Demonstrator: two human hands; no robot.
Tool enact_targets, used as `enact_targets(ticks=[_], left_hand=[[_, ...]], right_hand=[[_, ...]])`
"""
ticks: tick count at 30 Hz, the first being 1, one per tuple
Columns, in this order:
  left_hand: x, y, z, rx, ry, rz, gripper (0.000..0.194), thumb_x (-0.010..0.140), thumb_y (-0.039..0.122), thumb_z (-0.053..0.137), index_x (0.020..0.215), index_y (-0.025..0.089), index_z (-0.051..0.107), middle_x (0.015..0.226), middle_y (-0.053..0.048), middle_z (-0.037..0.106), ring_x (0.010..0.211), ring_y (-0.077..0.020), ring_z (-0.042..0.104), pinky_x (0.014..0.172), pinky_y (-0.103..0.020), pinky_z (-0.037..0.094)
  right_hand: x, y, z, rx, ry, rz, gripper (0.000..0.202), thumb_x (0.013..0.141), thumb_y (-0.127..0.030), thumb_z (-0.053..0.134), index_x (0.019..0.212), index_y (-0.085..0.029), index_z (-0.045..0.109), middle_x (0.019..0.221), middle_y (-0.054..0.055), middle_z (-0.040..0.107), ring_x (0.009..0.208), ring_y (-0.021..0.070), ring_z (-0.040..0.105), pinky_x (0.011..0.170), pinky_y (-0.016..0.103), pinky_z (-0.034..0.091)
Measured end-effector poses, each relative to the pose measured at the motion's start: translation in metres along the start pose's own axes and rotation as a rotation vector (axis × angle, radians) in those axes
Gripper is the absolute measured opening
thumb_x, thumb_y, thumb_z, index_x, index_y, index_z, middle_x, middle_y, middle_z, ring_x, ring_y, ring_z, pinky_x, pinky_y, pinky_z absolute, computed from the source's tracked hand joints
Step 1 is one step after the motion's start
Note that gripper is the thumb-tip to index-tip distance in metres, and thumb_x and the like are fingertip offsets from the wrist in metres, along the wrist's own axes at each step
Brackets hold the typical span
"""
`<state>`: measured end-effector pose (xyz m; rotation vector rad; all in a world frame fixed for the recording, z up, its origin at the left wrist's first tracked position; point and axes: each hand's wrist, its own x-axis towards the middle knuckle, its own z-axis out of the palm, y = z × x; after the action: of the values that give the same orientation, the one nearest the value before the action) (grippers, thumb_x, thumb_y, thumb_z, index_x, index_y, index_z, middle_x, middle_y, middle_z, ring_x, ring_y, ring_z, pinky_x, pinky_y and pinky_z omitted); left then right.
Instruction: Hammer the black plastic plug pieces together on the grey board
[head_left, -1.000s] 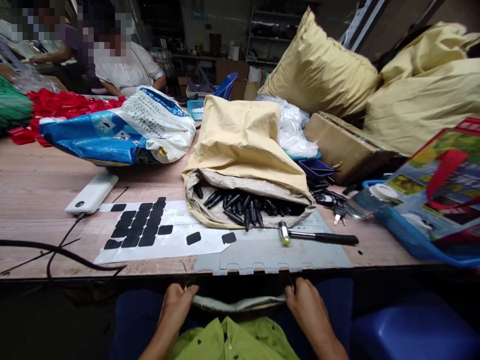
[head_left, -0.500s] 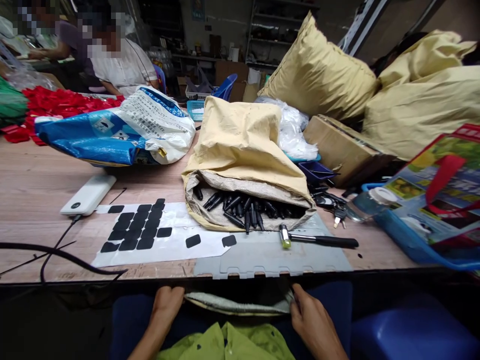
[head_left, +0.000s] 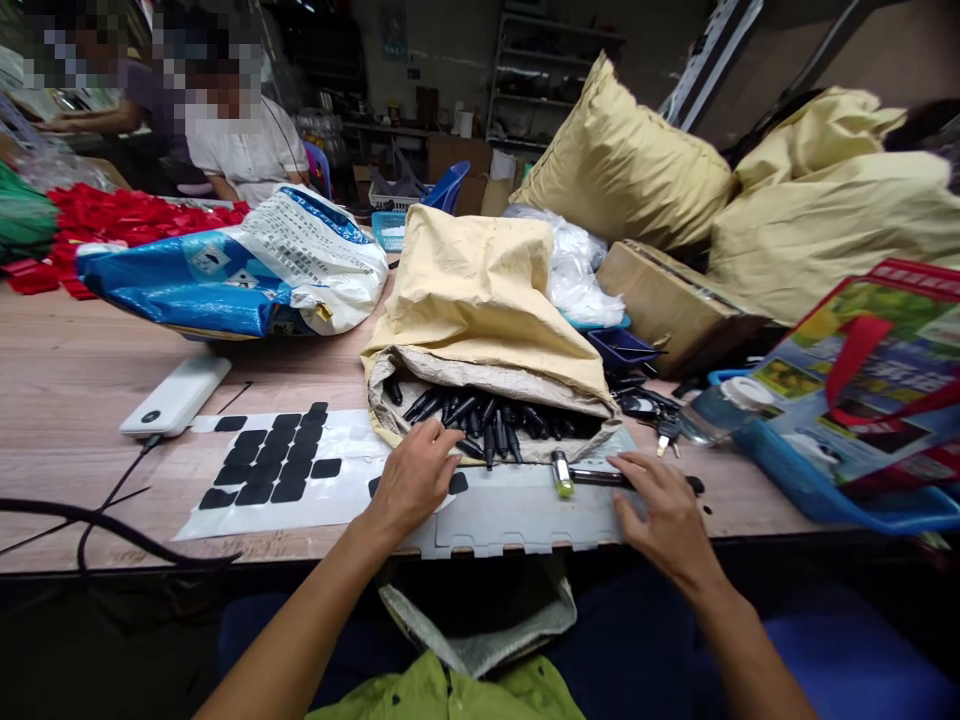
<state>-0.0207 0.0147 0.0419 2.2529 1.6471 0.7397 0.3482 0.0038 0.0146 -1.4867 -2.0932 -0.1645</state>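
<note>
My left hand [head_left: 420, 472] is over the front of the tabletop, just short of the mouth of a cream cloth sack [head_left: 480, 270]. Its thumb and fingers are apart, and I see nothing between them. Slim black tapered cylinders [head_left: 491, 425] lie heaped in the sack's mouth. My right hand [head_left: 664, 510] hovers at or on the black handle of a small hammer [head_left: 561, 475], fingers spread; whether it touches the handle I cannot tell. Below the table edge, another sack [head_left: 487, 645] gapes at my lap, with neither hand on it.
A white sheet [head_left: 352, 502] carries several black rounded stickers [head_left: 281, 455]. Left are a white power bank [head_left: 176, 395], cables and a blue-white bag [head_left: 225, 275]. Right are keys [head_left: 667, 432], a jar [head_left: 724, 408] and a blue basket [head_left: 802, 480]. Co-workers sit at far left.
Both hands have left the lap sack's rim and come up over the table, the left toward the cylinders, the right toward the hammer handle. The lap sack's mouth has sagged and narrowed.
</note>
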Motion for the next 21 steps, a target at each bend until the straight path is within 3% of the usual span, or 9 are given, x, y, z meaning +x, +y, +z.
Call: enact_targets(ticks=[2,5,10,16,21], left_hand=[[0.024,-0.005,0.011,0.142,-0.036,0.052,0.023,0.092,0.016,0.060,0.113,0.021,0.069,0.105,-0.008,0.058,0.102,-0.0245,0.054,0.090,-0.036,0.046],[0.033,-0.010,0.016,0.226,-0.056,0.067,0.012,0.088,0.017,0.067,0.100,0.020,0.068,0.105,-0.008,0.056,0.101,-0.0248,0.051,0.091,-0.038,0.046],[0.011,-0.010,0.011,0.118,-0.070,0.088,0.007,0.093,0.021,0.065,0.099,0.020,0.064,0.099,-0.007,0.064,0.097,-0.0251,0.051,0.088,-0.039,0.041],[-0.011,-0.010,0.030,-0.104,-0.078,0.055,0.011,0.090,0.028,0.070,0.099,0.022,0.066,0.100,-0.004,0.067,0.099,-0.0246,0.053,0.086,-0.038,0.038],[-0.009,-0.014,0.036,-0.194,-0.068,0.009,0.018,0.084,0.029,0.077,0.098,0.023,0.069,0.098,-0.003,0.068,0.099,-0.0240,0.055,0.087,-0.037,0.037]], right_hand=[[0.003,0.006,0.017,-0.001,-0.019,-0.044,0.034,0.094,-0.032,0.052,0.122,-0.022,0.070,0.122,0.009,0.068,0.118,0.0272,0.060,0.103,0.045,0.042],[-0.001,0.012,0.030,-0.002,-0.021,-0.031,0.031,0.097,-0.033,0.052,0.117,-0.023,0.072,0.115,0.008,0.067,0.112,0.0258,0.061,0.097,0.043,0.041],[-0.005,0.014,0.028,0.022,-0.044,-0.028,0.028,0.097,-0.036,0.053,0.112,-0.023,0.074,0.105,0.007,0.066,0.105,0.0239,0.061,0.093,0.040,0.041],[-0.002,0.013,0.024,0.035,-0.059,-0.077,0.026,0.100,-0.037,0.053,0.107,-0.023,0.074,0.099,0.005,0.069,0.097,0.0216,0.063,0.090,0.038,0.041],[-0.006,-0.017,0.006,0.101,0.049,0.036,0.024,0.103,-0.034,0.050,0.114,-0.022,0.068,0.105,0.007,0.069,0.099,0.0214,0.065,0.089,0.035,0.047]])
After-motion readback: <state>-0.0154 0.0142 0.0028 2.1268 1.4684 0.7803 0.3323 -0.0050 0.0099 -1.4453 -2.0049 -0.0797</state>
